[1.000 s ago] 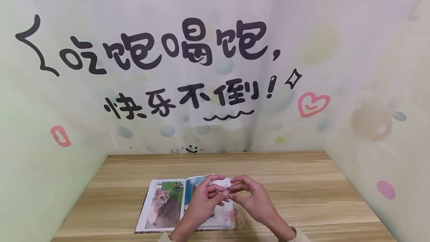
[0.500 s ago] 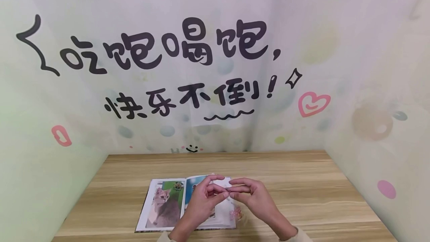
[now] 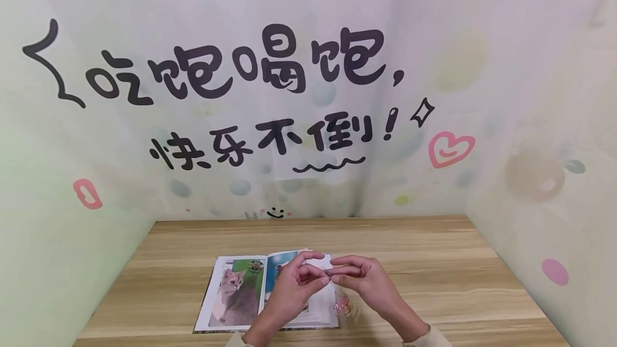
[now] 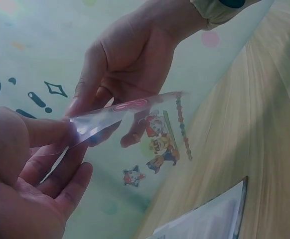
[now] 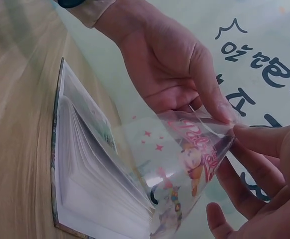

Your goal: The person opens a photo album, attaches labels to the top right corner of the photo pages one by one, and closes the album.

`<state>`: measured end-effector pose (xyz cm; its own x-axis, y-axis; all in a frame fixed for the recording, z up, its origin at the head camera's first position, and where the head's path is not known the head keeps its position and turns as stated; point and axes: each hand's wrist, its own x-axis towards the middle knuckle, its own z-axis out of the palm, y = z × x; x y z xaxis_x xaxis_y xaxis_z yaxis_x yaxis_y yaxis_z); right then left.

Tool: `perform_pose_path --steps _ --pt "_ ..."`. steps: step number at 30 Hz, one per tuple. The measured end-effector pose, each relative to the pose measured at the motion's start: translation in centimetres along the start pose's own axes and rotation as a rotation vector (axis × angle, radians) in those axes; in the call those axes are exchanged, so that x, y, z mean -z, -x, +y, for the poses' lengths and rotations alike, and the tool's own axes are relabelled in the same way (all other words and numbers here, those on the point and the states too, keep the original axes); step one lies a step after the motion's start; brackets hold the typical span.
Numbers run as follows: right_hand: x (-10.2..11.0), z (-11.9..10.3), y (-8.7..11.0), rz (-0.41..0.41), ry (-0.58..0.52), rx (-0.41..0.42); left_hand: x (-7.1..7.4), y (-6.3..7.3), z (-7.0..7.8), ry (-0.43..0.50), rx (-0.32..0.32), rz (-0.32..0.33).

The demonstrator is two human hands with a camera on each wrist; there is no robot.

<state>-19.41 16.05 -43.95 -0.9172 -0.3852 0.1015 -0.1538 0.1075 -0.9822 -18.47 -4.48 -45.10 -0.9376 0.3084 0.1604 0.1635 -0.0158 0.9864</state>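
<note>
A clear plastic sleeve, printed with cartoon dogs, pink lettering and small stars, hangs from both hands above the open photo album. My left hand pinches its upper edge between thumb and fingers. Close against those fingertips, the right hand pinches the same edge. In the right wrist view the plastic bows outward into a cone shape. Its printed part hangs down under the right hand in the left wrist view. The left hand and forearm hide part of the album's right page.
The album's left page shows a cat photo, and a blue photo shows partly on the right. Wood-grain table extends around the album. A patterned curtain wall with large black lettering stands behind.
The right hand has moved slightly to the right. The sleeve's hanging printed part has swung right, past the album's edge. The left hand and the album stay nearly still.
</note>
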Motion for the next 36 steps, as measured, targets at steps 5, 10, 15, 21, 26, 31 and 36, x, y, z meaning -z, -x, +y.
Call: perform_pose_path --steps 5,10,15,21,26,31,36 --pt "0.07 0.39 -0.26 0.019 0.008 0.039 -0.03 -0.01 -0.02 -0.021 0.005 -0.001" --pt "0.12 0.53 -0.31 0.028 0.023 0.062 -0.11 0.01 0.06 -0.041 0.000 -0.005" --pt "0.17 0.49 -0.32 0.051 0.046 0.062 -0.17 0.05 0.14 -0.063 0.008 -0.009" --pt "0.19 0.13 -0.15 0.073 0.056 0.061 -0.23 0.08 0.13 -0.049 0.020 -0.003" --pt "0.30 -0.03 -0.07 0.089 0.054 0.047 -0.37 0.05 0.13 -0.008 0.036 -0.004" --pt "0.26 0.01 -0.11 0.106 0.068 0.038 -0.44 -0.02 0.08 0.059 0.065 -0.021" --pt "0.36 0.05 -0.14 0.102 0.060 0.037 -0.45 -0.05 -0.05 0.073 0.071 -0.026"
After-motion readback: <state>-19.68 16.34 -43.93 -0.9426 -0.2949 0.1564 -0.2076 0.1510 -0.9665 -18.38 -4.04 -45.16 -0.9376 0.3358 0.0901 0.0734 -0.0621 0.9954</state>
